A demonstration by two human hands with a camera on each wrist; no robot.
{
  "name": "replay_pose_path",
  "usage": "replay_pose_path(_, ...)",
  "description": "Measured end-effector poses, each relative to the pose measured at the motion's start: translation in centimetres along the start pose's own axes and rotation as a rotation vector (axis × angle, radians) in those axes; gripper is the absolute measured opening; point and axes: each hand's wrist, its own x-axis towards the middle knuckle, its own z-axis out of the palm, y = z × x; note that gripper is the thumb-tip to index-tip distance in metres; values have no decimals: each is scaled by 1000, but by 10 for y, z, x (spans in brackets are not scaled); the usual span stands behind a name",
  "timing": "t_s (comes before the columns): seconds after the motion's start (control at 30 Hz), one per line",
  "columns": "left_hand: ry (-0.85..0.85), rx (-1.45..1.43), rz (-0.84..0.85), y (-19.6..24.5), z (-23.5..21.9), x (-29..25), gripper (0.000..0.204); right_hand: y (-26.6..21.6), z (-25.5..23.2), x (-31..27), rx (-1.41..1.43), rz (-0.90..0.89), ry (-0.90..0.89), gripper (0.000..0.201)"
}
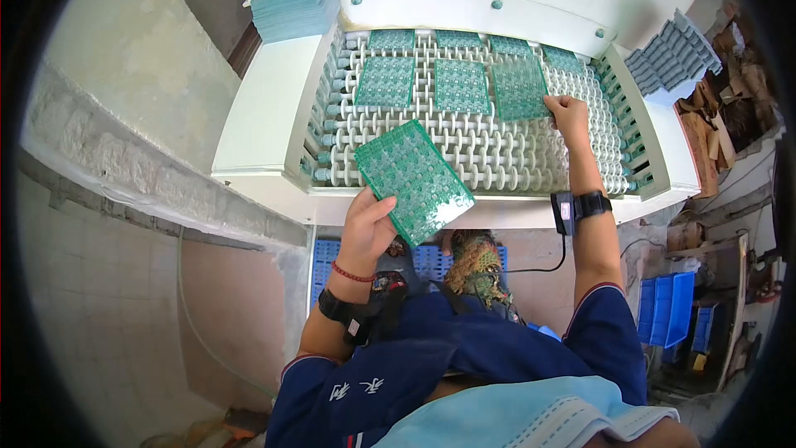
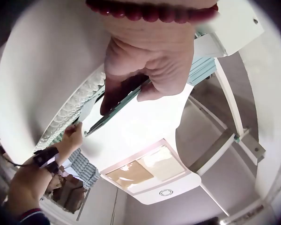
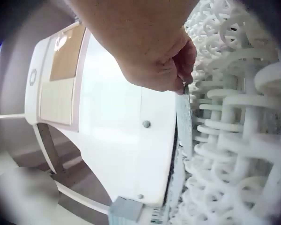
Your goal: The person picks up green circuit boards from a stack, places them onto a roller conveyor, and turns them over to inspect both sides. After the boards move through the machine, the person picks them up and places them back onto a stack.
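In the head view my left hand (image 1: 369, 222) grips a green circuit board panel (image 1: 414, 182) by its lower left edge, tilted in front of the roller conveyor (image 1: 464, 149). The left wrist view shows the thumb and fingers of that hand (image 2: 150, 65) on either side of the panel's thin edge. My right hand (image 1: 570, 116) pinches the lower right corner of another circuit board panel (image 1: 520, 90), low over the white rollers. From the right wrist, the fingertips of this hand (image 3: 180, 70) close on the panel edge (image 3: 184, 117) just beside the rollers.
More panels lie on the rollers, including one in the middle (image 1: 462, 85) and one at left (image 1: 385, 81); a further row sits partly under the white cover (image 1: 464, 8). A tall panel stack (image 1: 294, 4) stands at back left, grey-blue ridged pieces (image 1: 673, 54) at right.
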Motion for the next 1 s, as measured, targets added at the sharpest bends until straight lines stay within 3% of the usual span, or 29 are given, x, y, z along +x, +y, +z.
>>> replay_pose_path(0.03, 7, 13, 6, -1, -1, -1, 44, 1, -2, 7, -220, 19, 24, 32)
replay_pose_path(0.13, 56, 33, 7, -2, 1, -2, 43, 0, 5, -2, -568, -141, 141, 37)
replay_pose_path(0.23, 104, 61, -4, -3, 1, 0, 41, -26, 14, -33, -442, -372, 188, 37)
replay_pose_path(0.3, 126, 88, -15, -4, 0, 1, 39, -60, 22, -73, -49, -226, -268, 35)
replay_pose_path(0.37, 128, 117, -10, -5, 1, 5, 37, -75, 37, -123, 257, -179, -608, 25)
replay_pose_path(0.43, 154, 149, 14, -7, 4, 8, 37, -76, 45, -150, 263, -93, -875, 25)
replay_pose_path(0.53, 157, 204, 28, -9, 0, 8, 40, -67, 38, -144, 356, -7, -780, 22)
replay_pose_path(0.63, 92, 93, -12, 3, 1, -1, 46, -38, 7, -98, 456, -3, -400, 23)
replay_pose_path(0.7, 9, 9, -39, 11, 0, -7, 48, -26, -30, -51, 308, 0, -135, 28)
replay_pose_path(0.77, -101, -24, -57, 16, -4, -12, 50, 8, -61, 3, 286, 30, 11, 32)
replay_pose_path(0.83, -110, -21, -58, 15, -8, -15, 49, 50, -83, 53, 41, 67, 86, 39)
replay_pose_path(0.93, -96, 4, -71, 9, -16, -15, 46, 64, -90, 76, -720, 82, 18, 42)
replay_pose_path(1.0, -71, 31, -67, 9, -16, -17, 45, 69, -79, 72, -774, -75, 158, 42)
